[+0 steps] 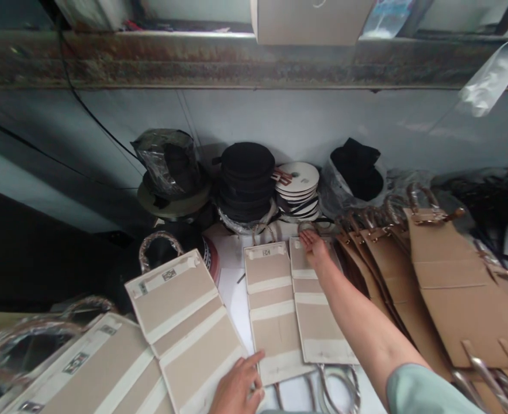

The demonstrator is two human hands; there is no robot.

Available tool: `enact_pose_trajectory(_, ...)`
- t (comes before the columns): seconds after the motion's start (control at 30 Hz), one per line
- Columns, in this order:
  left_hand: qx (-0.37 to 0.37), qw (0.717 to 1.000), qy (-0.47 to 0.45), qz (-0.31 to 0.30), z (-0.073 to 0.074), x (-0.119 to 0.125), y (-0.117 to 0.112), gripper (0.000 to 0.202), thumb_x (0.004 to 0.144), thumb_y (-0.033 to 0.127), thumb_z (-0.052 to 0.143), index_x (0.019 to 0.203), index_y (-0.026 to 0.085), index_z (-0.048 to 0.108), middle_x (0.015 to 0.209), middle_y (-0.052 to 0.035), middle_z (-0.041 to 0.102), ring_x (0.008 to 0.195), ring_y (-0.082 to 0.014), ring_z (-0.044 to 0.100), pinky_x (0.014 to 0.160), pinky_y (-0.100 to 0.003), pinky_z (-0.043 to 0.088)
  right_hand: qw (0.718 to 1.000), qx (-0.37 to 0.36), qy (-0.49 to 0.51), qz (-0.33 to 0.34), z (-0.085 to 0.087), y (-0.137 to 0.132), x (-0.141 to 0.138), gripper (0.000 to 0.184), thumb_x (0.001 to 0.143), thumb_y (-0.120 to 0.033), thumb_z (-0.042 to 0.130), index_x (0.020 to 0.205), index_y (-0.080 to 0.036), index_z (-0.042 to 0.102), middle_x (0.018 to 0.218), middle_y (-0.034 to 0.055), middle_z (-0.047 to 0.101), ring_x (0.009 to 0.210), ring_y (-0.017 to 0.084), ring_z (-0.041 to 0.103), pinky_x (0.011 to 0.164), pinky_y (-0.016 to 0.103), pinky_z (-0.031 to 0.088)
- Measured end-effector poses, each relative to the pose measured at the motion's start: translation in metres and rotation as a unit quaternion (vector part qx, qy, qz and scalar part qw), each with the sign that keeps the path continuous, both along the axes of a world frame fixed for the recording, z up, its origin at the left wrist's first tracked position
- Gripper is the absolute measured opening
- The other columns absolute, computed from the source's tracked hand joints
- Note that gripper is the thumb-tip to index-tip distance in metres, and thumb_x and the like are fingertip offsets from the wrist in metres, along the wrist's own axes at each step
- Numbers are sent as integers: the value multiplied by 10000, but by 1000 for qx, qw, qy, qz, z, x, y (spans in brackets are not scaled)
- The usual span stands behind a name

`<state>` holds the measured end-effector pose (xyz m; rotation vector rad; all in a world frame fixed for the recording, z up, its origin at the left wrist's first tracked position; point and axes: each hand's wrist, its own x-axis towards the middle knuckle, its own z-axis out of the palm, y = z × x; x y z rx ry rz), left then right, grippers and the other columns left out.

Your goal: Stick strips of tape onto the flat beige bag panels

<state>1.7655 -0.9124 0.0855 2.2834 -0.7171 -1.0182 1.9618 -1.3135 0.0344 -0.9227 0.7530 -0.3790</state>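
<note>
Two flat beige bag panels with cream bands and wrapped handles lie side by side on a white surface before me. My left hand [239, 385] is at the lower left corner of the left-hand panel [269, 293], index finger stretched onto its edge and fingers apart. Farther away, my right hand [313, 246] has its fingers closed at the top edge of the second panel [316, 310], beside its handle [308, 227]. My right forearm covers part of that panel. What the right fingertips press on is partly hidden.
More beige panels [185, 322] overlap at left. Brown panels with wrapped handles [443, 282] fan out at right. Along the wall stand black rolls [247, 178], a stack of white spools [297, 178] and a plastic-wrapped bundle [170, 161]. A rusty ledge [193, 63] runs above.
</note>
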Motion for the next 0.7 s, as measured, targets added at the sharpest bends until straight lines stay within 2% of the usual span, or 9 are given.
enact_pose_trajectory(0.17, -20, 999, -27, 3, -8, 1, 3, 73, 868, 216, 617, 872, 270, 667, 1560, -7, 523, 1384, -244, 561, 1264, -484, 305, 1000, 8, 10, 18, -7, 19, -18, 96, 843, -251, 605, 900, -222, 677, 1002, 76, 772, 1046, 204, 732, 924, 367, 623)
enact_pose_trajectory(0.23, -10, 1000, -22, -13, -13, 3, 3, 62, 852, 215, 626, 850, 264, 664, 1554, -15, 529, 1392, -257, 554, 1257, -489, 318, 1000, 4, 14, 12, -7, 18, -26, 83, 851, -251, 609, 893, -221, 674, 975, 81, 771, 1028, 215, 738, 913, 389, 629)
enact_pose_trajectory(0.33, 5, 999, -7, -37, -19, 6, 3, 101, 811, 174, 635, 841, 266, 664, 1552, -16, 525, 1406, -261, 540, 1250, -477, 332, 1000, -8, 10, -4, -1, -3, -36, 79, 887, -268, 598, 873, -218, 658, 961, 100, 760, 1024, 233, 736, 906, 403, 629)
enact_pose_trajectory(0.43, 4, 999, -14, -34, -20, 6, 3, 116, 810, 164, 627, 854, 267, 658, 1568, -13, 506, 1423, -255, 521, 1258, -473, 310, 999, -24, 15, -41, 6, -35, -47, 96, 909, -281, 576, 836, -225, 603, 914, 84, 735, 1012, 212, 727, 907, 357, 620)
enact_pose_trajectory(0.57, 3, 1000, -18, -4, -14, 3, 1, 66, 809, 190, 646, 813, 257, 646, 1548, -23, 538, 1404, -269, 541, 1257, -482, 301, 995, -41, 29, -82, 12, -59, -53, 121, 896, -270, 570, 780, -241, 547, 840, 64, 695, 940, 192, 724, 863, 317, 618)
enact_pose_trajectory(0.63, -24, 999, -12, 33, -5, 0, -2, 49, 815, 206, 646, 807, 253, 657, 1520, -32, 576, 1383, -274, 559, 1240, -460, 333, 994, -47, 35, -91, 17, -57, -51, 144, 893, -280, 563, 755, -244, 544, 818, 73, 685, 897, 193, 722, 817, 313, 621)
enact_pose_trajectory(0.7, -67, 994, 3, 90, 9, -3, -7, 46, 825, 227, 636, 797, 239, 669, 1437, -61, 653, 1317, -276, 606, 1166, -413, 423, 993, -55, 43, -94, 24, -43, -53, 142, 886, -305, 569, 761, -240, 558, 814, 67, 683, 863, 185, 717, 776, 304, 618)
